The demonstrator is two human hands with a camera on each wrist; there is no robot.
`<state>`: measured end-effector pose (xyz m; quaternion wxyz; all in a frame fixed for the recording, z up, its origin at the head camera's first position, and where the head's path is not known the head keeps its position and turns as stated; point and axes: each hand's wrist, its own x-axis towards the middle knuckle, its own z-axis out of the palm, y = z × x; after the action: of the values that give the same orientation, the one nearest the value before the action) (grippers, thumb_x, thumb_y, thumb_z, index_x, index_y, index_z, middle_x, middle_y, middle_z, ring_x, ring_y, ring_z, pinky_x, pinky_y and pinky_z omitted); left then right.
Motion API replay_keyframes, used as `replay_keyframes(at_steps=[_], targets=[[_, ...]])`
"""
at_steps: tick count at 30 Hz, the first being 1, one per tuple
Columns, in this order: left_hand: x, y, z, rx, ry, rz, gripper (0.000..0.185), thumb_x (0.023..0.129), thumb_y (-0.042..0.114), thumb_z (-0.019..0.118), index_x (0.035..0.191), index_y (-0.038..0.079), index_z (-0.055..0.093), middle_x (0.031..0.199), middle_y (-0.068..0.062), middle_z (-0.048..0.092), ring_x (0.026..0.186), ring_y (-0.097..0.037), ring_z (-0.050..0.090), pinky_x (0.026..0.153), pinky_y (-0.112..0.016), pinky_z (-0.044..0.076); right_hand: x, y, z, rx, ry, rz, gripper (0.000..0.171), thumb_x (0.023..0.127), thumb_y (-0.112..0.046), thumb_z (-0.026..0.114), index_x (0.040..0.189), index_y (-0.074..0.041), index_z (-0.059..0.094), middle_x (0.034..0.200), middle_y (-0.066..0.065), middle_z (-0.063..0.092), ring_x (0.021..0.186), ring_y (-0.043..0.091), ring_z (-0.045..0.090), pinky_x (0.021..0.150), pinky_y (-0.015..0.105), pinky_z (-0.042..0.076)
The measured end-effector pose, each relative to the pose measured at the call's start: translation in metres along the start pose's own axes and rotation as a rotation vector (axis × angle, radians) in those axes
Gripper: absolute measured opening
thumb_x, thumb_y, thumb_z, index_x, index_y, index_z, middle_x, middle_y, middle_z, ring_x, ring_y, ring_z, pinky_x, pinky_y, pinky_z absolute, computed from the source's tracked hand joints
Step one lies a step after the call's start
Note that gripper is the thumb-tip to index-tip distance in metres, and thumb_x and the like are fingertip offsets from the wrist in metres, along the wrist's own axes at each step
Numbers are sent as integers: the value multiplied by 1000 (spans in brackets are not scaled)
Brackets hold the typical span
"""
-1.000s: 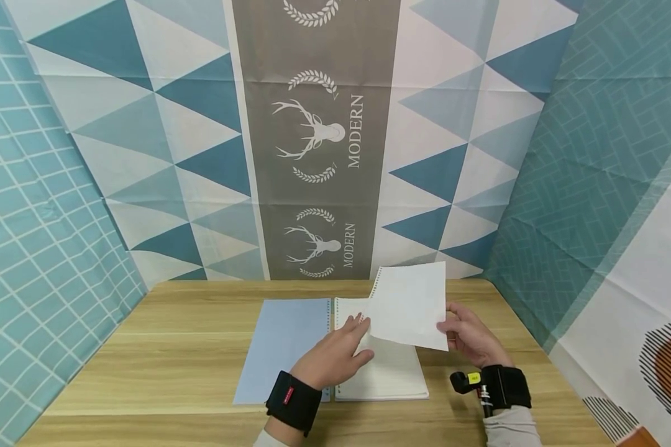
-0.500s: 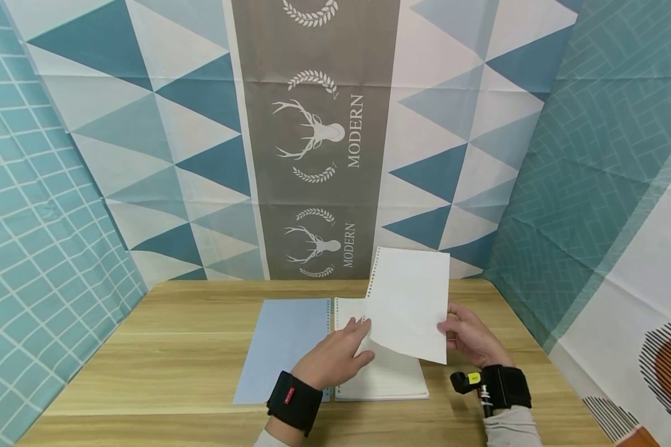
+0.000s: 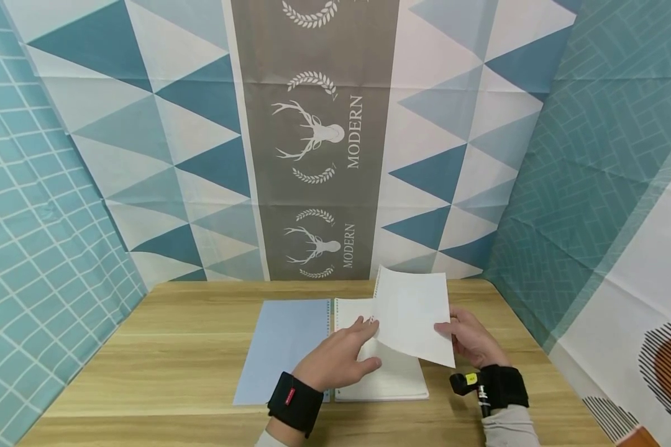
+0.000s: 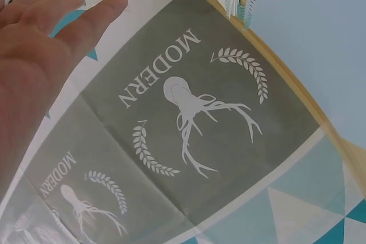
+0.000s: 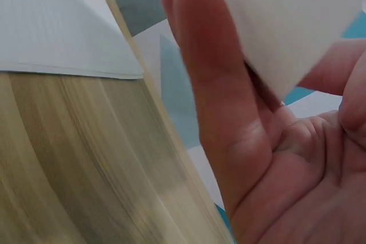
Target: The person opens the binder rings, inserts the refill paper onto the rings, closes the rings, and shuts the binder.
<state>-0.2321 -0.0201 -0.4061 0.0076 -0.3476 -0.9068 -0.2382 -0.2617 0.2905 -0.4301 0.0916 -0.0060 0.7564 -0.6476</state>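
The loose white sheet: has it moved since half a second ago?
Yes. The loose sheet has dropped lower; its top edge no longer reaches as far up the backdrop.

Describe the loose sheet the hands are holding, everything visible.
The loose sheet is plain white paper, with a row of small punched holes down its left edge. It is lifted and tilted above the right page of the open notebook, bottom right corner drooping. The right hand pinches its right edge; the left hand meets its lower left edge by the holes. No writing shows.
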Motion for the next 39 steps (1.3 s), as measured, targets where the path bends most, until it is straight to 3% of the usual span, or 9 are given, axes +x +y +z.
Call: replay_keyframes(at_steps=[12,19,27,39], targets=[[2,0,1,10,-25,-21,67,96,43,66,153,13,48,158,-3,48,152,-25,38,119,-46,40,2,2,4,-104,146,81,47,100,-6,53,141,9,38,92,5,70,70,16,63,59,28,52],[0,-4,2,-7,-51,-54,63,98,42,64,153,15,47,158,-2,48,152,-24,39,119,-47,40,0,4,-1,-23,83,35,51,100,-3,50,145,11,31,94,4,72,75,14,71,65,29,59],[0,-7,3,-24,-42,-81,61,100,38,63,153,15,47,159,-3,47,151,-25,39,118,-47,40,-2,2,-5,27,45,-5,49,102,-1,45,146,12,27,98,3,74,80,13,72,66,26,59],[-2,-8,0,-61,-45,-132,65,105,48,48,161,18,32,168,-8,30,156,-25,30,120,-53,37,-3,-2,-3,33,27,-26,45,102,-1,46,142,10,28,102,2,71,85,12,71,73,28,60]])
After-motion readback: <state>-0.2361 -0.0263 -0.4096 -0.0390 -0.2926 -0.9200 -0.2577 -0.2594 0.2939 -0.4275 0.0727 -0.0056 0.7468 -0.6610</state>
